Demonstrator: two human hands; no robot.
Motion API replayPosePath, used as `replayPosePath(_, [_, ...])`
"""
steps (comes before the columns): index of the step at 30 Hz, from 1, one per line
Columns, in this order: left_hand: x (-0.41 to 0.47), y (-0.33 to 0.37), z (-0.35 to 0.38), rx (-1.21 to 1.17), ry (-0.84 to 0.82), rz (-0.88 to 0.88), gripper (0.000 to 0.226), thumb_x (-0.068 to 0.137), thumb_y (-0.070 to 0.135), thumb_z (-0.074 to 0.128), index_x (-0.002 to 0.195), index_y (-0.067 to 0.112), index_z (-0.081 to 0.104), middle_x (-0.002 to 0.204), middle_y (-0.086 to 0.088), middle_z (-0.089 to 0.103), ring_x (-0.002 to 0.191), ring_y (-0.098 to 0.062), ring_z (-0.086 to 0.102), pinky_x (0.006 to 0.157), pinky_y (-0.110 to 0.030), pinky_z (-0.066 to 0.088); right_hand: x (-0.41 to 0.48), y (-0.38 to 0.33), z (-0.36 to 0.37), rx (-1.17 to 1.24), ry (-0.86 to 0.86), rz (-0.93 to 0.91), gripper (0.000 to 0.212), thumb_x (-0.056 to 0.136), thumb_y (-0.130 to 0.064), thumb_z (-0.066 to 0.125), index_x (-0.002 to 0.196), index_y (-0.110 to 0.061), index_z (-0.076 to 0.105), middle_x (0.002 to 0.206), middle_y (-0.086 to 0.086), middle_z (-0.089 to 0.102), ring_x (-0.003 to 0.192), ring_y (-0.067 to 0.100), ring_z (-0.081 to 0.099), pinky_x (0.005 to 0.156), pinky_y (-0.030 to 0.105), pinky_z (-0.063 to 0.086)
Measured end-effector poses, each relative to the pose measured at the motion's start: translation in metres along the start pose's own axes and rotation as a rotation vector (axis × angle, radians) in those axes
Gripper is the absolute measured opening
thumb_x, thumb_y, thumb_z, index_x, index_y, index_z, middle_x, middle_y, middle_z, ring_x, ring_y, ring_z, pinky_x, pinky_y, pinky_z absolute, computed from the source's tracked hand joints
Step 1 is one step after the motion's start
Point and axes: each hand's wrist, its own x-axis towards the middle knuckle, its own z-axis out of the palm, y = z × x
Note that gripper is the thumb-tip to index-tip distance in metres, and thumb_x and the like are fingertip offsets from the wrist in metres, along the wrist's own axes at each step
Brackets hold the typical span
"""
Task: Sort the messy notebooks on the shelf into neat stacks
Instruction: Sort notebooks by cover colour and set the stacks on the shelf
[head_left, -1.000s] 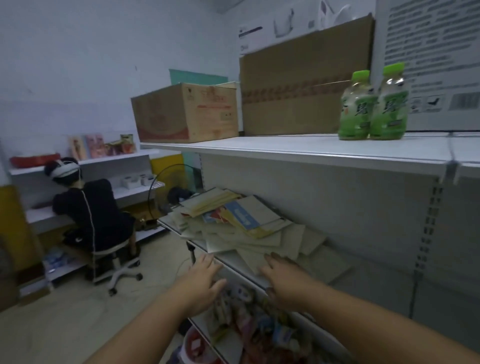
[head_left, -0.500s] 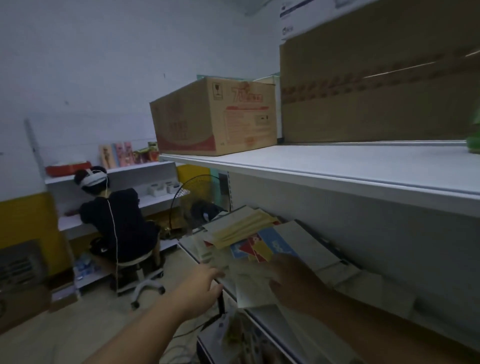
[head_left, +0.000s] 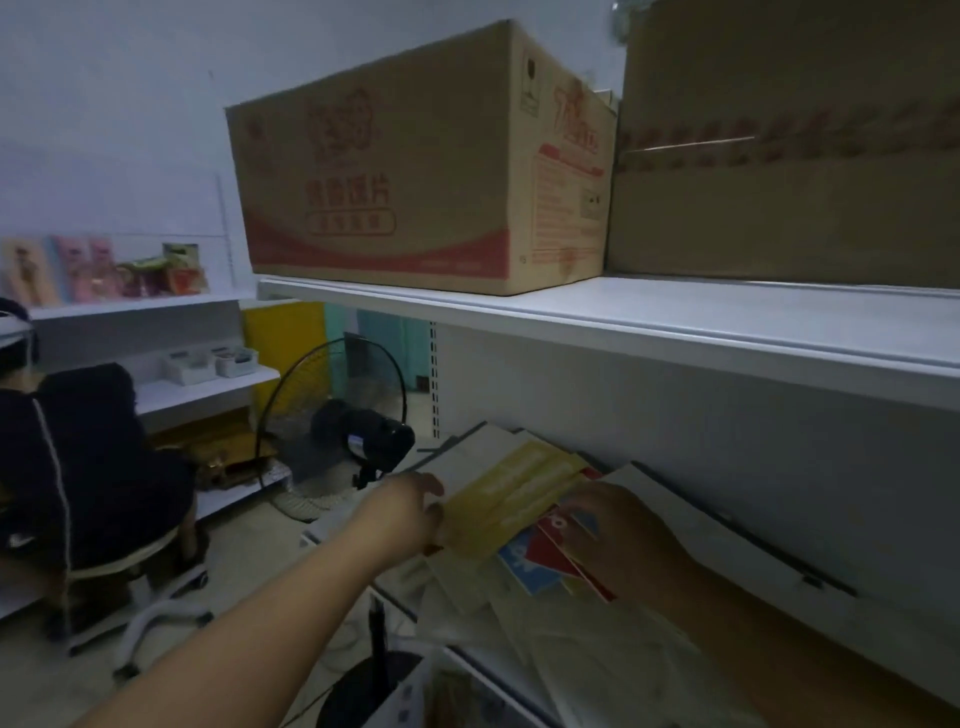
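Left hand, centre of frame: fingers and thumb pinch the near-left end of the yellow notebooks, which lie slantwise on top of the heap. Right hand, right of centre: back to the camera, laid on the red-and-blue notebook. Too dim to tell whether it grips or only presses.

Progress: judged barely begun.
- No squared stack anywhere in view.
- Pale notebooks are fanned at odd angles below and beneath the coloured ones, corners crossing.
- More pale covers run off to the upper centre behind the yellow ones.
- Still to do: the whole pile to be lifted apart, matched and squared.

Edges and room:
- The heap sits at the left end of the shelf, and some covers overhang its front edge at lower centre. These could likely slip off if nudged.
- The upper shelf roofs the work, so lifting height looks limited. Sliding outward seems the easier path.
- To the right the shelf board looks lighter and less cluttered, a probable spot for stacks.
- A fan stands just past the left end, in the open aisle.
- A cardboard box sits above, out of the way.
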Motion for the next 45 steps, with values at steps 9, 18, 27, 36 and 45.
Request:
replayPosePath(9, [0.084, -0.043, 0.004, 0.094, -0.15, 0.015, 0.081, 0.078, 0.051, 0.067, 0.145, 0.023, 0.029, 0.137, -0.002, 0.051, 0.121, -0.023, 0.052, 0.092, -0.03, 0.046, -0.012, -0.001, 0.024, -0.238, -0.074, 0.298, 0.064, 0.085, -0.055, 0.027, 0.125, -0.012, 0.052, 0.125, 0.006, 0.053, 0.113, 0.023, 0.051, 0.091, 0.031, 0.04])
replayPosePath(18, [0.101, -0.047, -0.003, -0.002, -0.211, 0.019, 0.091, 0.065, 0.047, 0.079, 0.138, 0.012, 0.039, 0.129, -0.008, 0.052, 0.108, -0.025, 0.058, 0.085, -0.033, 0.054, -0.011, -0.03, 0.039, -0.116, 0.201, 0.376, 0.019, 0.091, -0.027, 0.047, 0.097, -0.017, 0.061, 0.099, 0.001, 0.053, 0.097, 0.019, 0.052, 0.083, 0.03, 0.045])
replayPosePath(27, [0.091, -0.058, -0.003, -0.688, -0.135, -0.1, 0.025, 0.089, 0.01, 0.058, 0.114, 0.01, 0.053, 0.108, -0.009, 0.061, 0.085, -0.023, 0.058, 0.074, -0.034, 0.05, 0.018, -0.083, 0.057, 1.277, 0.146, 0.773, 0.008, 0.092, -0.001, 0.05, 0.087, -0.007, 0.051, 0.087, 0.013, 0.053, 0.083, 0.024, 0.053, 0.074, 0.026, 0.053])
replayPosePath(36, [0.079, -0.112, -0.007, -1.381, -0.125, -0.214, 0.041, 0.093, 0.0, 0.045, 0.132, 0.015, 0.044, 0.124, -0.013, 0.056, 0.111, -0.037, 0.055, 0.079, -0.056, 0.054, 0.034, -0.09, 0.053, 1.604, 0.224, 1.043, 0.023, 0.096, 0.0, 0.041, 0.114, 0.007, 0.054, 0.113, 0.029, 0.058, 0.103, 0.036, 0.057, 0.096, 0.042, 0.046])
replayPosePath(45, [0.07, -0.121, -0.007, -1.336, -0.203, -0.231, 0.04, 0.094, 0.001, 0.045, 0.13, 0.019, 0.044, 0.115, -0.01, 0.059, 0.101, -0.029, 0.057, 0.071, -0.038, 0.051, 0.055, -0.087, 0.057, 1.577, 0.156, 1.024, 0.012, 0.09, -0.004, 0.056, 0.081, 0.003, 0.059, 0.066, 0.014, 0.06, 0.052, 0.017, 0.06, 0.039, 0.024, 0.053])
